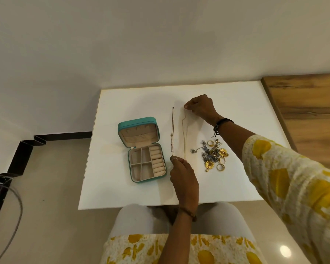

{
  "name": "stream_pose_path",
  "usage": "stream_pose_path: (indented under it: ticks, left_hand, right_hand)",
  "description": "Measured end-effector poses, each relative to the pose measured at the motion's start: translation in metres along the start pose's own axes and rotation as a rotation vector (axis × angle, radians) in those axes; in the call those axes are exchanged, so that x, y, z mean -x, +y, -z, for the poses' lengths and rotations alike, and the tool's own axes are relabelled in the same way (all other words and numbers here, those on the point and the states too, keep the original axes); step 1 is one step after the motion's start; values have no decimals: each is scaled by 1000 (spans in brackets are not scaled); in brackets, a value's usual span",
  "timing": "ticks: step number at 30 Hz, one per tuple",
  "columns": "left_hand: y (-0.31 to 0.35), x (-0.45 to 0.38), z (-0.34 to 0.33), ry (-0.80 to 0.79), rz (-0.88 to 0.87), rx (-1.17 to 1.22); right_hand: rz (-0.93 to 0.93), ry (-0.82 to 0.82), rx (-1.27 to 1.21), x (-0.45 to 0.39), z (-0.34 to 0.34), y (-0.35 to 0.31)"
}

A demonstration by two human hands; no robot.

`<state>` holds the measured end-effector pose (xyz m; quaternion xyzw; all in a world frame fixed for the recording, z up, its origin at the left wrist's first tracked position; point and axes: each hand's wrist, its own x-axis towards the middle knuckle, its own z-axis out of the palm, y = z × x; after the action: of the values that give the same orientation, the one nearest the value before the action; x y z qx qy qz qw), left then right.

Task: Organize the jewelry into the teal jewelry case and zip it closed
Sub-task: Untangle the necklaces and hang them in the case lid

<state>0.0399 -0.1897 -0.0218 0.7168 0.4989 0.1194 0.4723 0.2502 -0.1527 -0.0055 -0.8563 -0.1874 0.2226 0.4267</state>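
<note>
The white table (236,103) carries everything, and the teal jewelry case (143,149) serves as the landmark. It lies open flat near the table's left edge, lid (138,131) thrown back away from the person so the beige tray faces up; its divided compartments and ring rolls hold nothing that I can see.

Just right of the case, two chains lie stretched lengthwise, probably straightened so they go in untangled. The darker chain (173,130) lies nearest the case. The thin gold chain (185,138) runs just beyond it, held at both ends: the right hand (200,107), far from the person and right of the case, pinches its far end between thumb and fingertip, other fingers curled in. The left hand (183,176), at the case's near right corner, holds the near end with fingers closed together on it.

Further right of the case sits the jewelry pile (214,155) of gold rings, earrings and silver pieces, still unsorted, so the task looks barely begun.

No brand, label or writing is legible anywhere.
</note>
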Motion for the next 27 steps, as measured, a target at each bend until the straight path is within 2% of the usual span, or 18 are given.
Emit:
stream_pose_path:
  ticks: [3, 8, 16, 23, 27]
  left_hand:
    - [-1, -3, -1, 5, 7, -12]
    - [-4, -8, -1, -14, 39, 5]
    - [-6, -6, 2, -22, 26, 41]
    - [-6, -5, 2, -31, 26, 41]
    - [-6, -5, 3, -33, 20, 52]
  right_hand:
    - [-9, -19, -4, -2, -1, -5]
    - [-138, -18, -189, -5, -5, -14]
    - [-325, -71, -716, -3, -8, -23]
    - [-346, -98, -879, 3, -11, -23]
    - [-373, -145, -736, 3, -4, -27]
